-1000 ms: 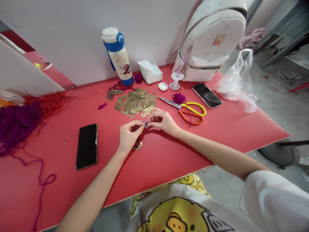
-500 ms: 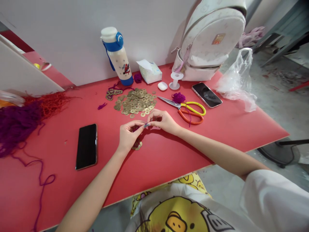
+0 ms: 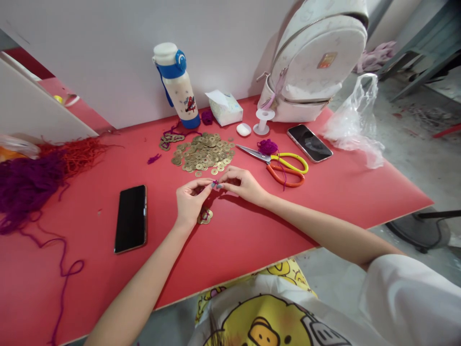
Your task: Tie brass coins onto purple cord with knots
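**Cord at the fingertips, coins close by**

From where I stand, nearest: corded coins (image 3: 205, 217) on the red worktop (image 3: 237, 250), just beside the left hand (image 3: 190, 202). Possible fault: a hard tug drags them, if joined to the purple cord (image 3: 215, 182); link hidden. The cord could slip, with so little of it held. Beyond, the coin pile (image 3: 207, 152) might scatter if the right hand (image 3: 247, 186) swings forward.

Position: cord between both hands' tips, short of the pile. Left grip clamped on it; right grip close up, closure unclear.
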`<state>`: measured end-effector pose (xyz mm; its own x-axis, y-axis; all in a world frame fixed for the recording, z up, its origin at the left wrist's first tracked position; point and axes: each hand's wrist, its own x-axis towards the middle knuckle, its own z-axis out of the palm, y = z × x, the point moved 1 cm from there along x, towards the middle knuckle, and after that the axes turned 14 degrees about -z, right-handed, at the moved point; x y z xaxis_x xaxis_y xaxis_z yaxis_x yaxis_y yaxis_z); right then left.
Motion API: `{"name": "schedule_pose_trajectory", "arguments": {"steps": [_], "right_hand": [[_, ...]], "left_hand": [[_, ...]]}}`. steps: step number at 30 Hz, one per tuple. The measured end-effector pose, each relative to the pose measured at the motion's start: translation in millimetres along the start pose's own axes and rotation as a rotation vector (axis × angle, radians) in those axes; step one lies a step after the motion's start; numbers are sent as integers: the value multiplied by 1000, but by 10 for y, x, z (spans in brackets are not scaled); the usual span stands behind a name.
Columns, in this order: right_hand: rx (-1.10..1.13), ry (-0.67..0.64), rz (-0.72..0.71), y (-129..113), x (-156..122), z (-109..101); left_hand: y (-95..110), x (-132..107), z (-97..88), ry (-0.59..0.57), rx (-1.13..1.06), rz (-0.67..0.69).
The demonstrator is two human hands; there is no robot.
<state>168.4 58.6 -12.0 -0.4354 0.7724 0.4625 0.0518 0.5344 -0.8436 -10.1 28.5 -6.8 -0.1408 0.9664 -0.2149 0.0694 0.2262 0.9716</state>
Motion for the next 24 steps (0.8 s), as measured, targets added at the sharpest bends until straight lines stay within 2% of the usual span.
{"name": "schedule_pose_trajectory", "arguments": {"steps": [6,11,15,21,24], "right_hand": [[3,-18,-42,-39,9,-3],[77,-79,-57,-40,9,12],[87,-100,-66,-12,-2,28],[-126,-152,-132,-35,-21,25],[-188,-71,-165,-82,-25,-3]], "left_hand": [[8,-26,17,-20,-60,1],[17,-93,52,-43,-101,-156],[26,-114,83,-73,-153,-149],[14,-108,62,-41,-105,-166],[27,-111,45,-10,-66,-135]]}}
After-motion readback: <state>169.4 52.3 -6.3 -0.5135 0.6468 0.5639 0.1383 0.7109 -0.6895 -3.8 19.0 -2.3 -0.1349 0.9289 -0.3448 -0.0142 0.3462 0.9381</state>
